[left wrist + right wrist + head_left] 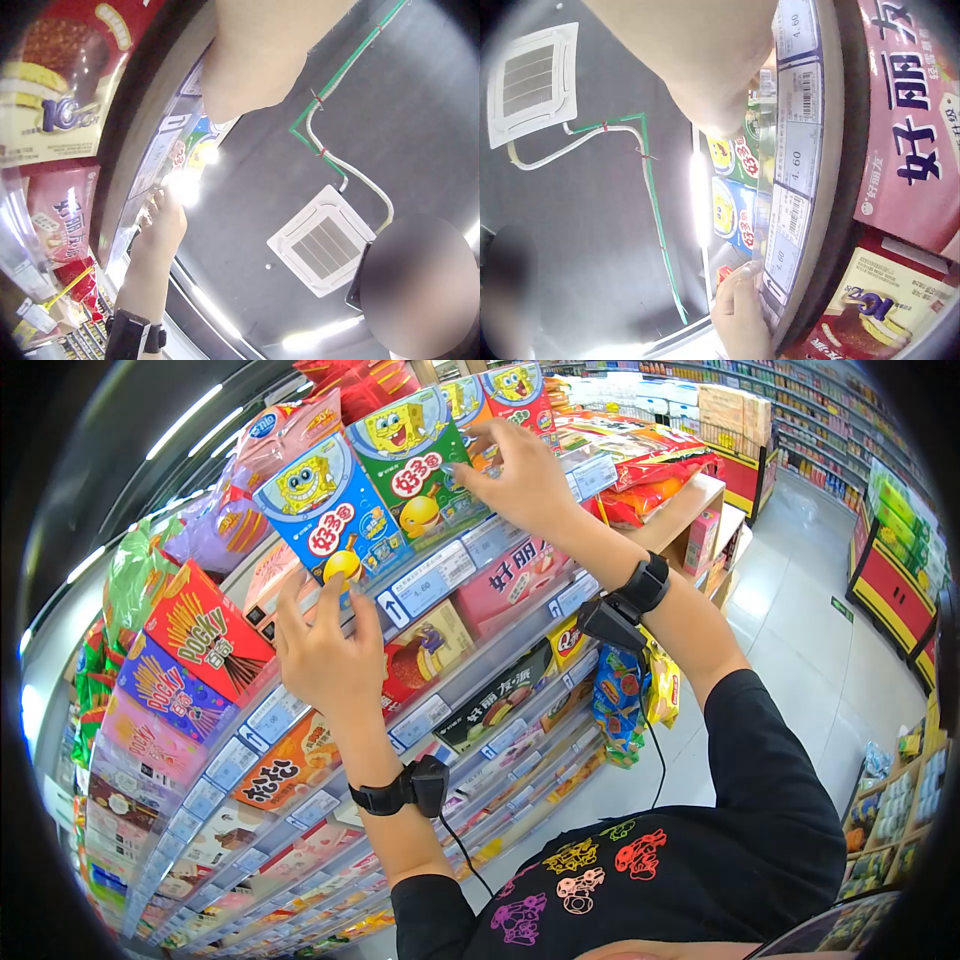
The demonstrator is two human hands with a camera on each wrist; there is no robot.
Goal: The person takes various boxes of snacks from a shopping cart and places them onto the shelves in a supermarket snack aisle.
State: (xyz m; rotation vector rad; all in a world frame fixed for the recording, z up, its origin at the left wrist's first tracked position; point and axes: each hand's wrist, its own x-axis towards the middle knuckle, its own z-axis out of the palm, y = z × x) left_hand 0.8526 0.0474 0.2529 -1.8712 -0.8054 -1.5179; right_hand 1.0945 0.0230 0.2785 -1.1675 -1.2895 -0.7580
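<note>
On the top shelf a blue SpongeBob box (pixel 325 510) leans beside a green one (pixel 415 470). My left hand (pixel 330 650) is at the blue box's lower edge, fingertips touching its bottom corner, fingers loosely bent. My right hand (pixel 525 480) reaches over the green box's right side, its thumb against the front and its fingers near the top of the boxes behind. How firmly either hand holds is not plain. In the right wrist view the blue box (pixel 733 214) and green box (pixel 735 154) stand behind the price strip (pixel 799 157), the left hand (pixel 741 311) at its end.
Pocky boxes (pixel 210 630) stand to the left on the shelf. Lower tiers hold a pink box (pixel 515 585) and a red-and-cream box (pixel 430 655). Red snack bags (pixel 645 460) lie at the right end, beside a tiled aisle (pixel 790 600).
</note>
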